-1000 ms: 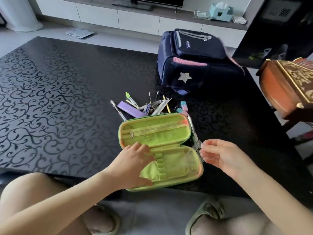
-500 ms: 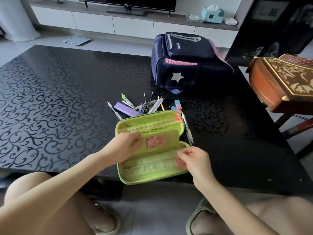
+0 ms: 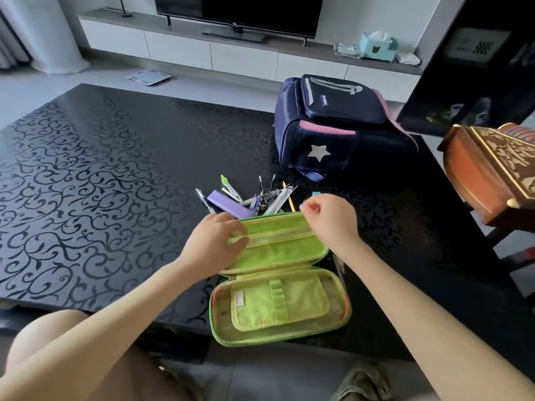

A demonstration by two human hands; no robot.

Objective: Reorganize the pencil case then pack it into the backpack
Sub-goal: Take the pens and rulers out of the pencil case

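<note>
One oblong pencil case (image 3: 278, 308), mesh-lined lid (image 3: 278, 247)

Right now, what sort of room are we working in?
Most likely a home living room: a television on a low white cabinet, a tissue box, and a dark patterned table.
</note>
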